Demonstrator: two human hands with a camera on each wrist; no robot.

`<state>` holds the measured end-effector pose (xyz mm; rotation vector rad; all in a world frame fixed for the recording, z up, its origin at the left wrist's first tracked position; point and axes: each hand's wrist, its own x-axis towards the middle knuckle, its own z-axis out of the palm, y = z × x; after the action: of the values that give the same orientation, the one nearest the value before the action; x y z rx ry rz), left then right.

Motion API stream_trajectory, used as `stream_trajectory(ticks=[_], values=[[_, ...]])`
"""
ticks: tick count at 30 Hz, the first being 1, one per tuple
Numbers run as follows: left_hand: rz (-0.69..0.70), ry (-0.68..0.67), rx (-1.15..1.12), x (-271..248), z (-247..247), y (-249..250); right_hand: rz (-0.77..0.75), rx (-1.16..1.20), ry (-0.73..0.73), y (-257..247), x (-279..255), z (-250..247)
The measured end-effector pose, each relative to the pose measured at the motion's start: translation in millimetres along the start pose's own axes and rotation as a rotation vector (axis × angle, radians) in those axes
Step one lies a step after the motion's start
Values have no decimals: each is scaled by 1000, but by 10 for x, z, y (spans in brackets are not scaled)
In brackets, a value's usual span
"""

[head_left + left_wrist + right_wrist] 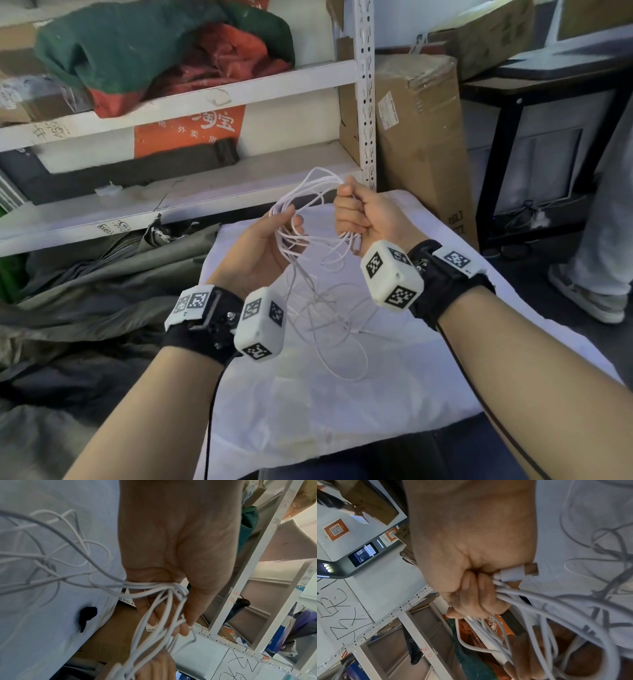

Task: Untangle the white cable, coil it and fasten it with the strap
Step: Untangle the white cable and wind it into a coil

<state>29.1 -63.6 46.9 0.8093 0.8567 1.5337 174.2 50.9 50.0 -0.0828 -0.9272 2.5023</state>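
White cloth-covered table (342, 428) fills the near centre, white metal shelving (205, 92) runs along the far left with a green-and-red bundle (154, 51) on its upper shelf, tall cardboard box (421, 137) stands far right of the shelf post. White cable (322, 274) is held up above the cloth between both hands; lower part hangs in loose crossing loops down to the cloth. Right hand (366, 214) is a closed fist around a bunch of several strands, USB plug (518, 573) poking out just beside the little-finger side of the fist. Left hand (263, 246) is palm-up and half open, fingers (187, 626) loosely curled with several strands running across the palm and between thumb and fingers: a light hold, not a clamp. Progress, my read: early to mid. Some loops look gathered at the right fist, but the hanging section is still tangled, strands crossing each other in the left wrist view. Left to do: clear the remaining crossings, finish the coil, strap it. No strap clearly visible; a small dark object (87, 614) lies on the cloth in the left wrist view, can't tell what it is.
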Motion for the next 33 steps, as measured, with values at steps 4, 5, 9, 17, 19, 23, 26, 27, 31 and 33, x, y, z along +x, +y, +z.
stream_trajectory(ticks=[4,5,9,17,19,23,26,27,31,33], values=[[-59,-9,225,-40,-101,32,65,-82,-4,15,-24,27],[-62,4,307,-46,-139,36,104,-105,10,20,-38,29],[-17,191,475,-69,-273,105,282,-210,14,54,-87,42],[162,494,835,-30,-305,65,395,-409,-27,121,-79,113],[161,448,946,-55,-359,48,403,-408,-7,97,-109,92],[59,297,973,-127,-446,58,348,-223,21,48,-118,17],[-74,136,863,-216,-529,101,314,55,-77,-38,-69,-166],[-100,125,863,-244,-584,110,308,178,-138,-89,-71,-212],[-98,246,779,-323,-863,88,-19,302,119,-325,-117,-288],[-34,351,632,-323,-969,91,-149,380,201,-360,-153,-284]])
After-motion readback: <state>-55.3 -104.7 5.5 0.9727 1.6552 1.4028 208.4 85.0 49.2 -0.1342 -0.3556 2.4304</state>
